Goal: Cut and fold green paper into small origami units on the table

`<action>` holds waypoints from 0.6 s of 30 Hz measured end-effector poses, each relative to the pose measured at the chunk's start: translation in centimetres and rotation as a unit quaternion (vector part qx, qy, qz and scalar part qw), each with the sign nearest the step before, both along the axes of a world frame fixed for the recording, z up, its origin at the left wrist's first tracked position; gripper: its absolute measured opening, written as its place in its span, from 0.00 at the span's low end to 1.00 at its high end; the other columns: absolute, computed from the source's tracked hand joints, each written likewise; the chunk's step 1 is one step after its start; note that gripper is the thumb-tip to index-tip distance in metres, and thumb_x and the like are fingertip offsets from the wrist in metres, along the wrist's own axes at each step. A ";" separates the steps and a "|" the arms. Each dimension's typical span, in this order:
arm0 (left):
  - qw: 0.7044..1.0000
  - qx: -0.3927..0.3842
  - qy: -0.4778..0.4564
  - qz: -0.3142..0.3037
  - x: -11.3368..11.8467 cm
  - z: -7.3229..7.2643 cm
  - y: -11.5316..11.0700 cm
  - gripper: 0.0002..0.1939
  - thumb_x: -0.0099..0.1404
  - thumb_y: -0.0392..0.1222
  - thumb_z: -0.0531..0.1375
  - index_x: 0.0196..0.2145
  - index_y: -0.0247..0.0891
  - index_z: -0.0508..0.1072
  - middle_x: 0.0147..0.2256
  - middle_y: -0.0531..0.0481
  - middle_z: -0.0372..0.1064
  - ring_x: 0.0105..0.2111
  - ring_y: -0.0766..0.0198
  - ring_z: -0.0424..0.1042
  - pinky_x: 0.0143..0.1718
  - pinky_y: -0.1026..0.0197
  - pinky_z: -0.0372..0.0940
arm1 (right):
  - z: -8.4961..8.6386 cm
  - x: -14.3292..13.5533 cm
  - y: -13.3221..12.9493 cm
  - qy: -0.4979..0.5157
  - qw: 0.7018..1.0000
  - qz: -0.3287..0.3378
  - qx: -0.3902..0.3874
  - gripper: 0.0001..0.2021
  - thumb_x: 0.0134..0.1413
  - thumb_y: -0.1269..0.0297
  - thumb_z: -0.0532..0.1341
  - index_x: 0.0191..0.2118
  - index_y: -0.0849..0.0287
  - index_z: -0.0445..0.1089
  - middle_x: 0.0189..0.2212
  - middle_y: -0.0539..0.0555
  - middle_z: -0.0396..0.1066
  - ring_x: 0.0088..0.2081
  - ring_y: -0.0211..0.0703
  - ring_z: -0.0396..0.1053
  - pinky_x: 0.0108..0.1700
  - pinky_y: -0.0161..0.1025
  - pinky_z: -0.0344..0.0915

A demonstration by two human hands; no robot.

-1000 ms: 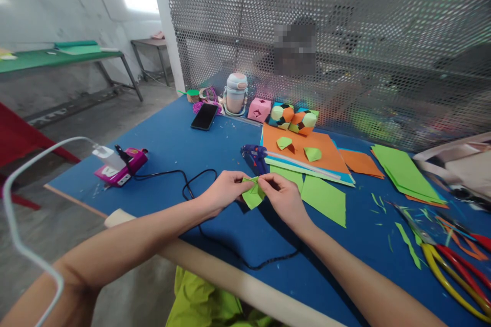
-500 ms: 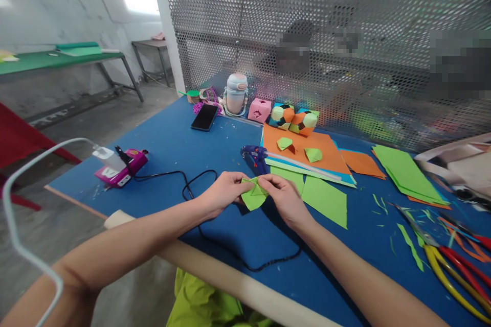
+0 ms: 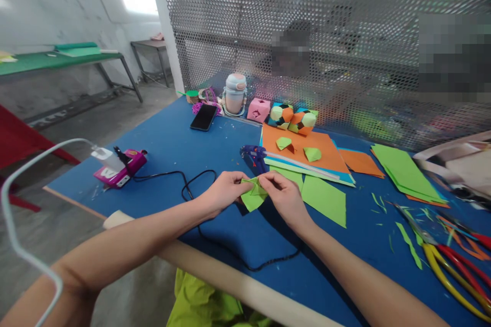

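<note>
A folded green paper piece (image 3: pixel 253 200) is held above the blue table (image 3: pixel 161 143). My left hand (image 3: pixel 226 192) pinches its left side between thumb and fingers. The fingertips of my right hand (image 3: pixel 282 194) close on its upper right edge. Just behind my hands lies a blue glue gun (image 3: pixel 253 153). Flat green paper (image 3: pixel 325 200) rests to the right of my right hand. Two small folded green pieces, one of them (image 3: pixel 312 154) further right, lie on an orange sheet (image 3: pixel 326 143).
At the back stand a bottle (image 3: pixel 235 94), a pink box (image 3: pixel 259 110) and coloured paper balls (image 3: pixel 282 115). A phone (image 3: pixel 203 117) and a purple power block (image 3: pixel 121 168) are left. Scissors (image 3: pixel 441 255) lie right. A black cord (image 3: pixel 230 253) loops nearby.
The view has shifted very slightly. My hands and the green paper piece hold almost the same position, with the same grip.
</note>
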State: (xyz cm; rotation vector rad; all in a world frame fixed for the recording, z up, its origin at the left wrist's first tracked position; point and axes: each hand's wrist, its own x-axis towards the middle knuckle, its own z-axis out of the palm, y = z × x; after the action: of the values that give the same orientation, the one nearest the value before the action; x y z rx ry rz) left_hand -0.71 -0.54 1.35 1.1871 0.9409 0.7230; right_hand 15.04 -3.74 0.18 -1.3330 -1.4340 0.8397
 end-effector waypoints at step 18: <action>0.998 -0.001 -0.015 0.066 0.1 -0.6 0.7 0.05 0.57 0.32 0.57 0.24 0.32 0.69 0.20 0.55 0.65 0.20 0.71 0.65 0.24 0.67 0.63 | -0.5 -0.3 6.0 -0.259 0.961 -0.094 -0.005 0.14 0.48 0.59 0.58 0.39 0.61 0.72 0.32 0.59 0.74 0.35 0.52 0.70 0.39 0.46 0.63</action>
State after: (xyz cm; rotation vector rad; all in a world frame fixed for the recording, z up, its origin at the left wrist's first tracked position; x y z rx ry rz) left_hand -0.61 0.18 0.74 1.1160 1.0021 0.8434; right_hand 14.76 2.27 -0.28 -1.7503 -1.6581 0.3821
